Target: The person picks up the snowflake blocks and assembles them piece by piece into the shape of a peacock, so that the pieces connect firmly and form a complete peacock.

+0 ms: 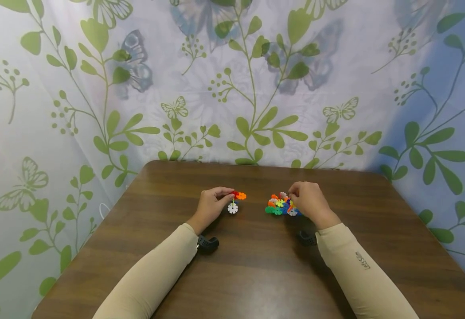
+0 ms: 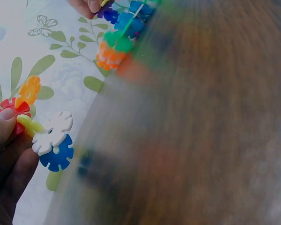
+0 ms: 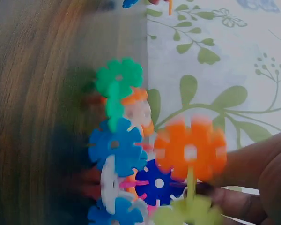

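Observation:
My left hand [image 1: 210,204] pinches a red snowflake disc [image 2: 14,110] between thumb and fingers. Joined to it are an orange disc [image 2: 28,91], a yellow disc [image 2: 30,125], a white disc [image 2: 52,132] and a blue disc [image 2: 57,153], making a small chain above the table. My right hand [image 1: 309,200] is at the right side of a larger cluster of snowflake discs [image 1: 279,204], its fingertips pinching at the edge beside a dark blue disc [image 3: 159,183]. An orange disc [image 3: 190,149] on a yellow-green disc [image 3: 187,211] partly hides those fingers, so the exact piece held is unclear.
Both hands work over the far half of a brown wooden table [image 1: 248,274]. Behind its far edge hangs a cloth [image 1: 216,110] printed with leaves and butterflies. Black wrist-worn devices [image 1: 208,243] sit under both forearms, close to the tabletop.

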The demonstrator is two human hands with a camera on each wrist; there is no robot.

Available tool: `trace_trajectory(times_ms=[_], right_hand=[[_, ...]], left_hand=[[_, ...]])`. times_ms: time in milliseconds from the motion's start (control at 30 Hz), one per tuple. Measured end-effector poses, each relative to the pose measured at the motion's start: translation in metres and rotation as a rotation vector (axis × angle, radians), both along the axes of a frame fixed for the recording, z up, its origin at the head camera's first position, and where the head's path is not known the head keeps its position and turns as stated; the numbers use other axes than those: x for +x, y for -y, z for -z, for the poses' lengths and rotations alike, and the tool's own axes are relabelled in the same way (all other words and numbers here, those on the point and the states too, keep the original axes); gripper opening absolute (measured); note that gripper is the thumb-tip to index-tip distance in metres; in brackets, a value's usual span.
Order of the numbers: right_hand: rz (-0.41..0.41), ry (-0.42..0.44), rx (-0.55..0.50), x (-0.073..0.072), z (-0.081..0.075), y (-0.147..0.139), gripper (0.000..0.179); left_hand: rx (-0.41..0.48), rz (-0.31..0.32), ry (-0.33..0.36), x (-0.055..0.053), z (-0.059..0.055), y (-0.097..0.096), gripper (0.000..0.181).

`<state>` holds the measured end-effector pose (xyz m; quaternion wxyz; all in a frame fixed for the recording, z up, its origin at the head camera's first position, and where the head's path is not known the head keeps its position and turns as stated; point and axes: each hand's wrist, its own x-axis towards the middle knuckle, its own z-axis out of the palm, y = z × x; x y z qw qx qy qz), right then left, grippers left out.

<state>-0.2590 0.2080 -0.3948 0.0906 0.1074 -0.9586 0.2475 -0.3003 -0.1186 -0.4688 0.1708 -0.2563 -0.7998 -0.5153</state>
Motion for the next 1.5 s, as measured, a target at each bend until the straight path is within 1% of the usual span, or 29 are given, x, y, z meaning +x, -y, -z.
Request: trace_trajectory(times_ms=[133, 233, 333, 433, 533, 700, 800, 900, 967, 1067, 1167, 1333, 1433, 1500], right_hand=[[-0.009, -0.019, -0.004, 0.0, 0.0, 0.0, 0.017], [-0.009, 0.008, -0.001, 0.0, -0.001, 0.0, 0.022], [-0.026, 0.022, 0.022, 0.0, -0.001, 0.0, 0.023], [-0.072, 0.013, 0.047, -0.001, -0.002, -0.001, 0.021], [-0.139, -0.013, 0.072, -0.002, -0.003, -0.003, 0.02], [-0.238, -0.051, 0.08, -0.003, -0.004, -0.006, 0.023], [-0.269, -0.057, 0.077, -0.005, -0.004, -0.007, 0.024], [-0.292, -0.046, 0.083, -0.006, -0.003, -0.006, 0.024], [-0.318, -0.048, 0.109, -0.007, -0.002, -0.004, 0.023], [-0.34, -0.064, 0.177, -0.006, 0.004, 0.001, 0.019], [-0.329, -0.089, 0.266, -0.003, 0.009, 0.005, 0.015], [-0.294, -0.145, 0.37, 0.001, 0.016, 0.008, 0.028], [-0.291, -0.19, 0.401, 0.001, 0.018, 0.007, 0.036], [-0.3, -0.219, 0.416, 0.001, 0.019, 0.006, 0.039]], left_hand=[[0.001, 0.004, -0.008, -0.001, 0.001, 0.0, 0.019], [0.003, 0.009, -0.004, 0.0, 0.001, 0.0, 0.02], [0.004, 0.009, -0.007, 0.0, 0.002, 0.0, 0.02], [0.006, 0.009, -0.008, -0.001, 0.001, 0.0, 0.019], [0.005, 0.006, -0.004, -0.001, 0.0, 0.001, 0.019], [0.001, 0.002, 0.007, 0.0, -0.001, 0.001, 0.021], [0.01, 0.005, 0.019, 0.001, -0.001, 0.002, 0.02], [0.016, 0.007, 0.015, 0.001, -0.002, 0.002, 0.019], [0.016, 0.008, 0.012, 0.001, -0.002, 0.002, 0.02], [0.015, 0.003, 0.008, 0.001, -0.001, 0.002, 0.02], [0.017, 0.002, 0.006, 0.002, -0.001, 0.002, 0.019], [0.009, 0.006, -0.007, 0.003, -0.002, 0.001, 0.018], [0.003, 0.009, -0.011, 0.003, -0.004, 0.001, 0.018], [0.003, 0.011, -0.011, 0.003, -0.004, 0.001, 0.018]])
